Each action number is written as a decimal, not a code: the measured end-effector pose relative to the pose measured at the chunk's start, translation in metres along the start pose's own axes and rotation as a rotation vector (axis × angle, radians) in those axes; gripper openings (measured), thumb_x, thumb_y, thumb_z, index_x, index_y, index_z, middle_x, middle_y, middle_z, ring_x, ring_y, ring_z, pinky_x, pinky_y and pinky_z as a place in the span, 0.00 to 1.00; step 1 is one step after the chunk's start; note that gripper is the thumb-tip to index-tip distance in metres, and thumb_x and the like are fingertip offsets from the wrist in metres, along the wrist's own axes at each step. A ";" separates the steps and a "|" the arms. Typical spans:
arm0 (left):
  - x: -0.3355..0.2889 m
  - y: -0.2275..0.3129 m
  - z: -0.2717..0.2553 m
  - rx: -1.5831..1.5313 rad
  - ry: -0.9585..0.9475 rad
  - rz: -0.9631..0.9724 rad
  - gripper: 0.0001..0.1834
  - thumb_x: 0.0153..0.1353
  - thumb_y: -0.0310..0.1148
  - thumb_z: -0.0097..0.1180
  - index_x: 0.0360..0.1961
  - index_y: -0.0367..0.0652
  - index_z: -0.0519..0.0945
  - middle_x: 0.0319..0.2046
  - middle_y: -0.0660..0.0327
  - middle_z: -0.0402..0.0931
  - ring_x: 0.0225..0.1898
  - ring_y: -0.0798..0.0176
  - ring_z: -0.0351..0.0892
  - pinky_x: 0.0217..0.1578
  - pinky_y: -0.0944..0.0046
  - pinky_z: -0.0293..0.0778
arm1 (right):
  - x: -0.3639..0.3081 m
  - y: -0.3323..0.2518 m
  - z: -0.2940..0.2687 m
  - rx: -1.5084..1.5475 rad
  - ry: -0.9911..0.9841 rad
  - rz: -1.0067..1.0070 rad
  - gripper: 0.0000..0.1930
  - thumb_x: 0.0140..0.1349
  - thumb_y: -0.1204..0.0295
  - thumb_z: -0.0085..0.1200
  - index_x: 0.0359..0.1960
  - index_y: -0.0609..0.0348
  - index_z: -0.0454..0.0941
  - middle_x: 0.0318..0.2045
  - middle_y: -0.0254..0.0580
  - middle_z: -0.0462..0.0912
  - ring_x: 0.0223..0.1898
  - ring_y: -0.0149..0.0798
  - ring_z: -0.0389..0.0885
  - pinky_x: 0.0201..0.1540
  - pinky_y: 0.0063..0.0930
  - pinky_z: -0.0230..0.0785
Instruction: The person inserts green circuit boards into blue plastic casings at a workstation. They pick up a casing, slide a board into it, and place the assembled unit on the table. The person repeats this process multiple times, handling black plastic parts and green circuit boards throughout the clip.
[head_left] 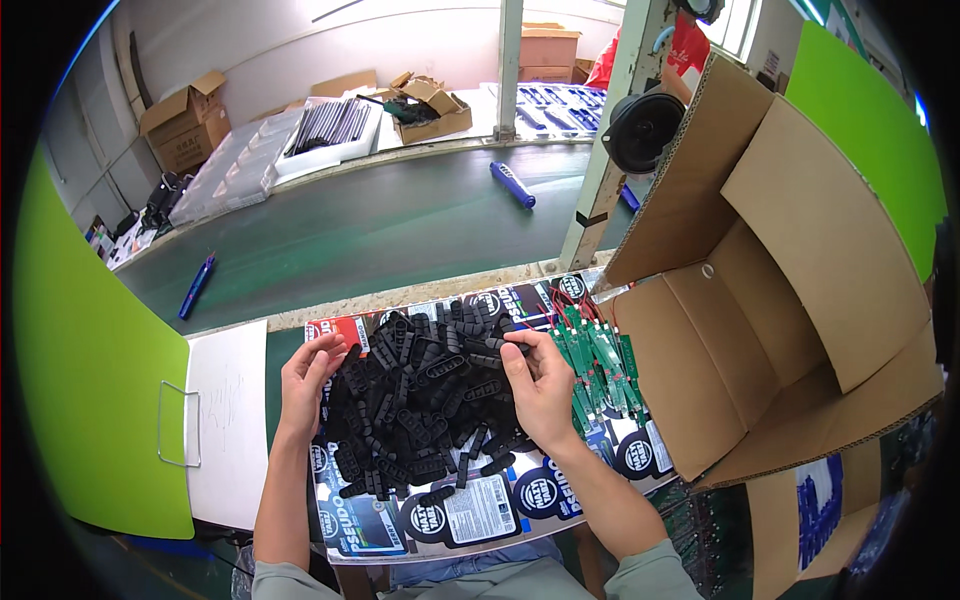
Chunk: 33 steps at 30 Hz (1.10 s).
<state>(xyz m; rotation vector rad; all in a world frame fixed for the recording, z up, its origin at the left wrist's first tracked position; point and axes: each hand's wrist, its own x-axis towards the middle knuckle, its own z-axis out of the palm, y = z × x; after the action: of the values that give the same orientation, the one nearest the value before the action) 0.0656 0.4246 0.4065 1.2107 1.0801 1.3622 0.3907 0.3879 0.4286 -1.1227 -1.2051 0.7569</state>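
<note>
A heap of small black oblong ribbed button strips (pixel 425 400) lies in front of me on a surface covered with printed sheets (pixel 480 508). My left hand (pixel 312 378) is at the heap's left edge, fingers loosely curved and apart from the thumb, with nothing visible in them. At the right edge of the heap, my right hand (pixel 543 388) has its thumb and forefinger closed around the end of one black button strip (pixel 490 343). Partly behind that hand lie several narrow green circuit boards (pixel 600 365) with red wires.
A large open carton (pixel 690 350) stands at right, beside a post (pixel 600 190) with a round black fan. Beyond runs a green conveyor belt (pixel 400 210) carrying blue handheld devices (pixel 513 185). At left are a lime-green panel (pixel 100 380) and white paper (pixel 230 420). Another person's red sleeve (pixel 690 45) shows behind.
</note>
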 end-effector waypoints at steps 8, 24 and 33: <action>0.061 0.031 0.033 0.385 0.011 0.164 0.15 0.73 0.33 0.58 0.53 0.34 0.83 0.48 0.57 0.85 0.50 0.66 0.83 0.52 0.65 0.77 | 0.004 0.010 0.000 -0.079 0.049 -0.080 0.11 0.66 0.74 0.63 0.47 0.64 0.80 0.35 0.41 0.85 0.31 0.32 0.79 0.36 0.29 0.73; 0.316 -0.051 0.318 1.392 -0.210 0.159 0.39 0.70 0.65 0.50 0.72 0.51 0.71 0.66 0.43 0.65 0.60 0.38 0.73 0.59 0.43 0.73 | 0.013 -0.005 0.003 -0.248 -0.047 -0.024 0.16 0.60 0.82 0.63 0.51 0.67 0.83 0.41 0.53 0.86 0.41 0.51 0.87 0.47 0.36 0.78; 0.349 -0.081 0.259 1.365 -0.125 0.156 0.27 0.62 0.30 0.62 0.61 0.39 0.70 0.47 0.36 0.81 0.51 0.38 0.83 0.48 0.43 0.82 | 0.003 0.017 0.005 -0.122 0.022 0.048 0.16 0.59 0.79 0.63 0.49 0.63 0.80 0.39 0.45 0.87 0.31 0.35 0.81 0.36 0.28 0.74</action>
<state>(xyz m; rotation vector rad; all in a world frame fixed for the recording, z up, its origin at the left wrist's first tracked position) 0.3236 0.7840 0.3981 2.3070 1.9248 0.4848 0.3878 0.3971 0.4130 -1.2608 -1.2226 0.7137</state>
